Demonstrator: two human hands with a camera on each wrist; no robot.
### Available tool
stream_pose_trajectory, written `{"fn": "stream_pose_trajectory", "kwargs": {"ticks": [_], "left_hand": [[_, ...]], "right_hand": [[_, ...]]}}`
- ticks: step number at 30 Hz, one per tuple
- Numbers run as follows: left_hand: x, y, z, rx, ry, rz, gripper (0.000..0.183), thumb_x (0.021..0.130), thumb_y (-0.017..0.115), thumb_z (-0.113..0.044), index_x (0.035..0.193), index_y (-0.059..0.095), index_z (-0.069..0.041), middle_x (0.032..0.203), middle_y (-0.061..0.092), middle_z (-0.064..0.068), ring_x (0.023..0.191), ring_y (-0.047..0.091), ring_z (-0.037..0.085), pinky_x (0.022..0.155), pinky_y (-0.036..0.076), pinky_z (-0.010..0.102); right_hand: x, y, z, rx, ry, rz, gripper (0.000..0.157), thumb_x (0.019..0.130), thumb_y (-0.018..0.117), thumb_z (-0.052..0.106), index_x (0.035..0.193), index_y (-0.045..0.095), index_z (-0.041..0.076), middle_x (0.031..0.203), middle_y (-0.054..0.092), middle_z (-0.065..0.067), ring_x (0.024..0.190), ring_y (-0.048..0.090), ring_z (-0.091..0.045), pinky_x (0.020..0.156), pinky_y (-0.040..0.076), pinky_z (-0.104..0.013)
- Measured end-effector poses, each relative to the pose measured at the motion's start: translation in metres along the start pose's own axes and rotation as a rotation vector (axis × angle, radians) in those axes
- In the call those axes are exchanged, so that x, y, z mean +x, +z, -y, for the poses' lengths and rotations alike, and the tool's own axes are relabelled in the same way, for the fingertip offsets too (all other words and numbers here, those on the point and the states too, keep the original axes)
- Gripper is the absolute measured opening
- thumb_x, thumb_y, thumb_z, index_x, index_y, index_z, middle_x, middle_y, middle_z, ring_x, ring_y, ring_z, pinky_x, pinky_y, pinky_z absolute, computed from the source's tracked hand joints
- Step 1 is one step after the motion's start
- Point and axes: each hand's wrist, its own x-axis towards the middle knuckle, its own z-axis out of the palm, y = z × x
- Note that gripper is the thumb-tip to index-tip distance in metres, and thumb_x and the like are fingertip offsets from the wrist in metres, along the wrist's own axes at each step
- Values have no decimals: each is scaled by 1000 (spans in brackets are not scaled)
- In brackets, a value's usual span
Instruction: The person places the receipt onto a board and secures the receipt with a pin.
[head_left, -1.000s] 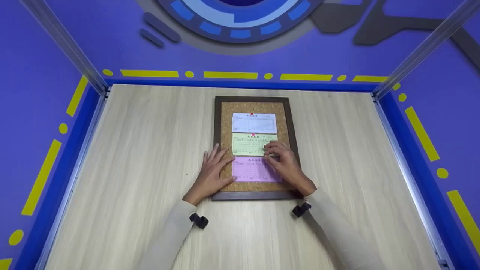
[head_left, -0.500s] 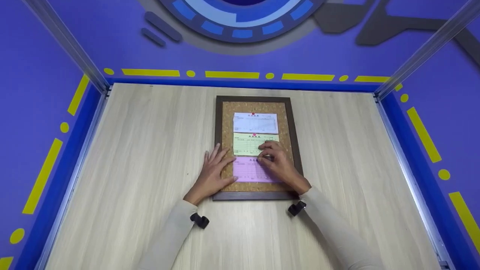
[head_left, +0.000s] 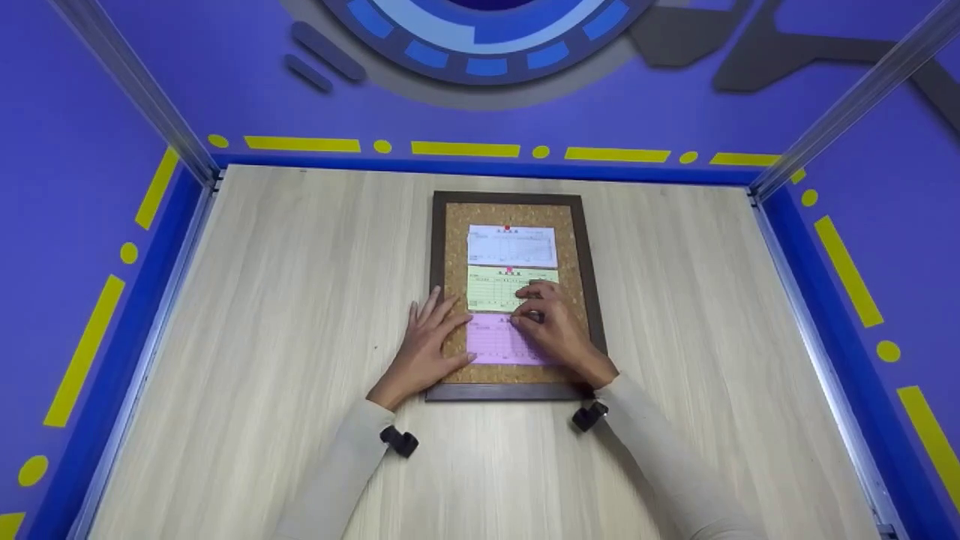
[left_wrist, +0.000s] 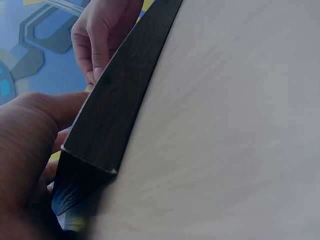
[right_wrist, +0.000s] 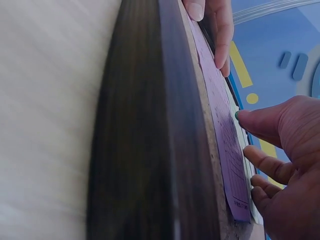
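A framed cork board (head_left: 517, 214) lies on the table with three printed slips in a column. The white slip (head_left: 511, 249) and the green slip (head_left: 487, 291) each have a red push pin at the top. Below them is the purple slip (head_left: 491, 345). My left hand (head_left: 426, 345) rests spread on the board's left side, thumb and index fingertips on the purple slip's left edge. My right hand (head_left: 559, 326) is at that slip's top edge, pinching a small green push pin (right_wrist: 237, 115), visible at the thumb tip in the right wrist view and hidden in the head view.
The board's dark frame (head_left: 502, 391) stands raised above the light wood table (head_left: 315, 300). Blue walls (head_left: 480, 120) with yellow marks enclose the back and both sides. A black wrist camera (head_left: 399, 442) sits on the left sleeve, another (head_left: 590, 416) on the right.
My right hand has shifted left along the purple slip's top edge, toward its middle, then slowed. The left hand and the board stay in place.
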Motion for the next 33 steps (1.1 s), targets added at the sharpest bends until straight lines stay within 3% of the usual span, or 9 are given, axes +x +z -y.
{"fn": "stream_pose_trajectory", "kwargs": {"ticks": [19, 33], "left_hand": [[0, 1, 2, 4, 10, 0, 67, 92, 87, -34, 151, 66, -12, 175, 39, 15, 170, 9, 41, 131, -4, 70], [0, 1, 1, 23, -7, -1, 66, 93, 86, -37, 151, 66, -12, 175, 41, 13, 170, 9, 39, 132, -2, 69]], "right_hand": [[2, 1, 1, -24, 7, 21, 6, 92, 88, 7, 89, 84, 3, 125, 68, -19, 129, 54, -43, 114, 38, -61], [6, 5, -3, 71, 161, -14, 8, 88, 90, 7, 83, 84, 5, 124, 69, -12, 128, 52, -34, 112, 36, -51]]}}
